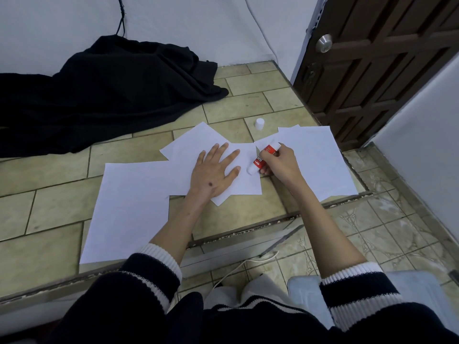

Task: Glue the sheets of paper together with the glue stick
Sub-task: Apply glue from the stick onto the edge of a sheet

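The left hand (216, 170) presses flat, fingers spread, on the middle sheet (244, 181); the right hand (279, 161) grips the glue stick (263, 157), tip at that sheet's right edge. Bare tile floor (236, 209) lies below.

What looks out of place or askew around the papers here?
The sheets under the left hand lie crooked, corners fanned out. The glue cap stands alone on the tiles, away from the stick in the right hand.
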